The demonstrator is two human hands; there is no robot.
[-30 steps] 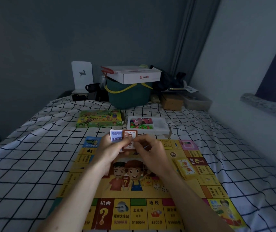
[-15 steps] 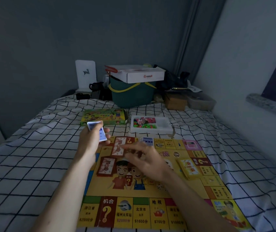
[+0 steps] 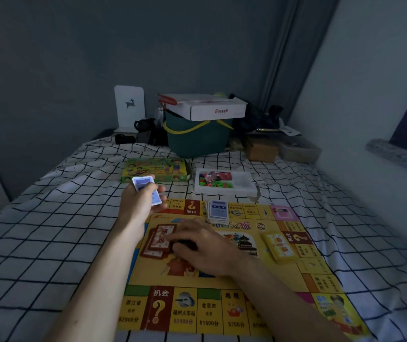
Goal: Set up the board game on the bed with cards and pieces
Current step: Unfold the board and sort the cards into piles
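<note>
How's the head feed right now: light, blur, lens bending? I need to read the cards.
Head view: dim, bluish room light with no glare; the board prints near the bottom edge read fairly well. The blue cards in the left hand are smeared by motion. The right hand casts a dark shadow over the red cards. Wide-angle bending curves the sheet grid at the edges.

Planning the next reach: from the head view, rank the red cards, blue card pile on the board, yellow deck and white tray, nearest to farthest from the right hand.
1. Red cards, under its fingers.
2. Blue card pile, just beyond.
3. Yellow deck, right.
4. White tray, past the board's far edge.
</note>
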